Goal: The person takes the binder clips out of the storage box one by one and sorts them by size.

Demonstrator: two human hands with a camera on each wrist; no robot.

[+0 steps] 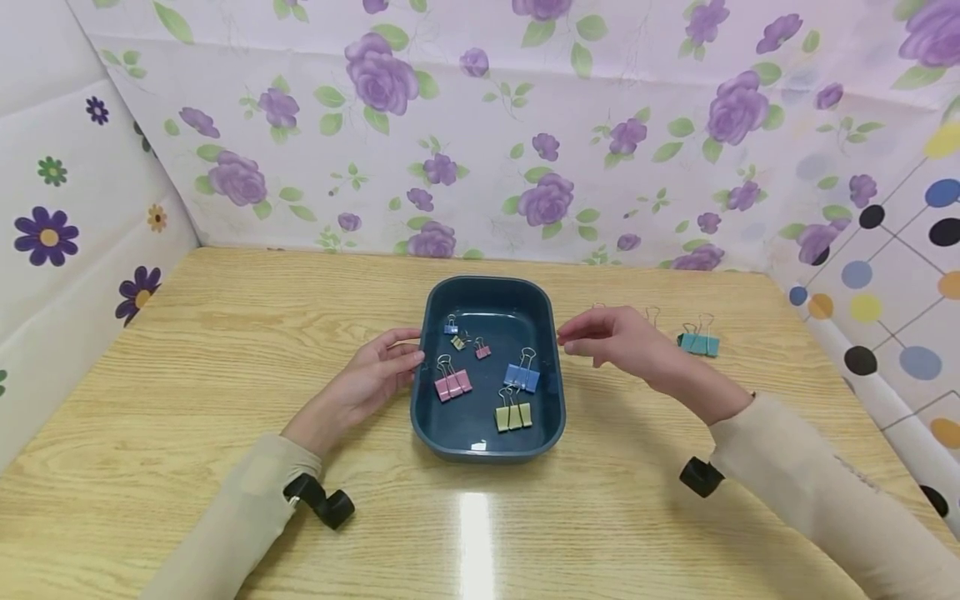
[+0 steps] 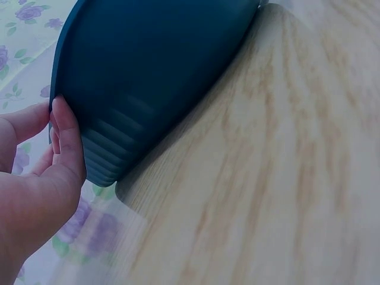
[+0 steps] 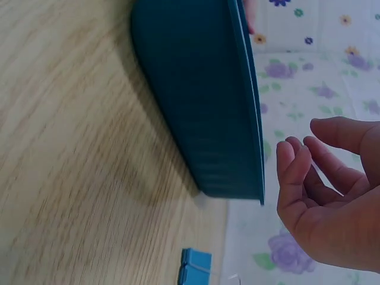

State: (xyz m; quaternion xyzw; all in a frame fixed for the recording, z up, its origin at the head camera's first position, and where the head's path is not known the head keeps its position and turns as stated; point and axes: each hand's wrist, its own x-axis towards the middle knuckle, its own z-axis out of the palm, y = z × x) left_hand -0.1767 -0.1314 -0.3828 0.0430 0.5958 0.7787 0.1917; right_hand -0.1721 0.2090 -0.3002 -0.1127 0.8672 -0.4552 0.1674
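Note:
A dark teal plastic bin (image 1: 487, 452) stands on the table between both hands. My left hand (image 1: 367, 379) pinches its left rim, thumb on the rim and fingers against the outer wall in the left wrist view. My right hand (image 1: 626, 342) is just off the right rim, fingers loosely bent, with nothing held; a gap shows in the right wrist view. Inside the bin lie large binder clips in pink (image 1: 453, 386), blue (image 1: 522, 378) and yellow (image 1: 513, 417). Farther back are small binder clips in blue (image 1: 451, 329), yellow (image 1: 458, 342) and pink (image 1: 482, 352).
Teal binder clips (image 1: 700, 344) lie on the wooden table (image 1: 225, 358) beyond my right wrist. More clip handles (image 1: 652, 315) show behind the right hand, their bodies hidden. Flower-patterned sheets (image 1: 487, 150) wall off the back, with other patterned sheets at the sides.

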